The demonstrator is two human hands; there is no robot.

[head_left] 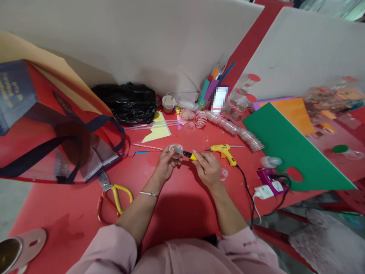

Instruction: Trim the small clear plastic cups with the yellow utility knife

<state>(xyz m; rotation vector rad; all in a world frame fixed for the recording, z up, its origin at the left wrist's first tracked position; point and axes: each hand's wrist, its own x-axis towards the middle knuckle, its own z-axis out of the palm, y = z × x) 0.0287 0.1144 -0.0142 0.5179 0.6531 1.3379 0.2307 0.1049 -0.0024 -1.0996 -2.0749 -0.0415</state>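
In the head view my right hand (207, 167) is closed round the yellow and black handle of a utility knife (186, 153). Its grey blade points left, across a small clear round plastic piece (177, 147). My left hand (167, 163) pinches that plastic piece, its thumb by the blade's tip. Whether the blade touches the plastic I cannot tell. Right of my right hand lies a yellow glue gun (225, 151) with a black cord. Another clear plastic piece (224, 174) is beside my right wrist. A patterned stick (148, 147) lies left of my fingers.
Red-and-yellow-handled scissors (118, 201) and a big red bag (71, 125) are at left. A black plastic bag (128, 102) stands behind. Stacked clear cups (228, 123), a green board (293, 152) and a purple power strip (272, 180) occupy the right. A metal cup (10, 255) stands front left.
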